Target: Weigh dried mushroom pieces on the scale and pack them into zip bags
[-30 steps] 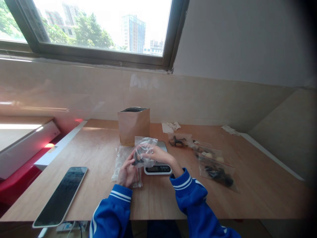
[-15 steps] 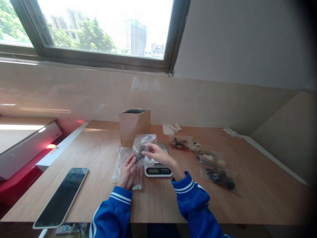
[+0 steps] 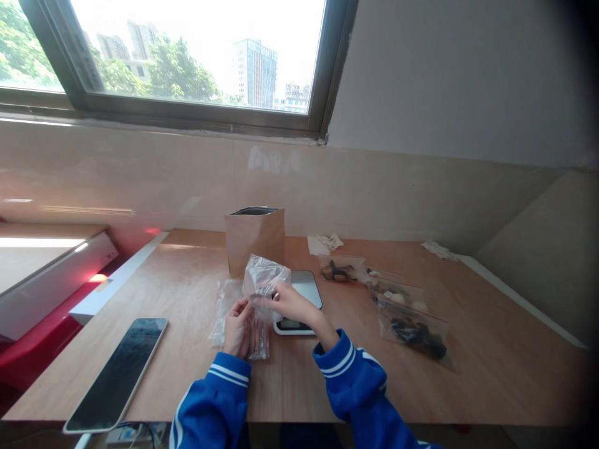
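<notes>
A clear plastic zip bag (image 3: 264, 272) is held up between my two hands, above the near edge of the scale. My left hand (image 3: 238, 329) pinches its lower left side. The fingers of my right hand (image 3: 291, 302) are closed at its right side, with a small dark bit showing by the fingertips. What is inside the bag is hard to make out. Behind and below my right hand lies the kitchen scale (image 3: 307, 288), its display partly covered. More clear bags (image 3: 224, 305) lie flat under and beside my left hand.
An open brown paper bag (image 3: 255, 243) stands behind the scale. To the right lie zip bags with dark pieces (image 3: 416, 333), pale and dark pieces (image 3: 397, 295), and thin dark strands (image 3: 337, 270). A phone (image 3: 119, 371) lies at left; crumpled tissue (image 3: 330, 242) is at the back.
My right hand has moved slightly left and down, closer to my left hand. The held bag has tilted left, and the dark contents seen in it before are now mostly hidden.
</notes>
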`<control>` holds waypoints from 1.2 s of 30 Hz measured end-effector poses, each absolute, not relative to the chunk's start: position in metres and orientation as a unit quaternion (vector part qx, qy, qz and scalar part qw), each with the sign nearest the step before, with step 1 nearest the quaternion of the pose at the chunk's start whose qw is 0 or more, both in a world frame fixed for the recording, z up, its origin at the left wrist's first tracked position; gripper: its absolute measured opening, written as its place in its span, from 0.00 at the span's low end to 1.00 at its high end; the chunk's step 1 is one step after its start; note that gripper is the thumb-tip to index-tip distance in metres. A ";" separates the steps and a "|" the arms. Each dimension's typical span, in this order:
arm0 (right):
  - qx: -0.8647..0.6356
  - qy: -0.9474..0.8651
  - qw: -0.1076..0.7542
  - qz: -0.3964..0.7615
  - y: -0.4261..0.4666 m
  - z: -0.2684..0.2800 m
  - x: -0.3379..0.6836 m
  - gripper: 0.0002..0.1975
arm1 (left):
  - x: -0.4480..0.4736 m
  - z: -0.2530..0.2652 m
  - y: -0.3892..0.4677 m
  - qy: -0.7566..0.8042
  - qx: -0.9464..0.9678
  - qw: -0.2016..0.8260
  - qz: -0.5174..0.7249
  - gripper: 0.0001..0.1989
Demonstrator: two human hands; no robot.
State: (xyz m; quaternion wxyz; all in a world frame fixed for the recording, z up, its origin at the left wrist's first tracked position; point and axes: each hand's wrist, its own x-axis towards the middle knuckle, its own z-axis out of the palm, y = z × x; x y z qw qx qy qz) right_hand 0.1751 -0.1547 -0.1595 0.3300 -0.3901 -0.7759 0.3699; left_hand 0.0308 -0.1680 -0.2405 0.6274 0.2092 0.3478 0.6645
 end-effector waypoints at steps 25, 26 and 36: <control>-0.371 -0.588 0.640 0.326 -0.088 -0.091 0.192 0.25 | 0.026 -0.223 -0.168 0.330 0.010 0.670 0.665 0.08; -0.379 -0.604 0.647 0.270 -0.077 -0.080 0.189 0.25 | 0.026 -0.224 -0.168 0.332 0.010 0.671 0.663 0.08; -0.424 -0.773 0.470 0.052 -0.020 -0.071 0.166 0.15 | 0.025 -0.225 -0.167 0.330 0.010 0.680 0.655 0.08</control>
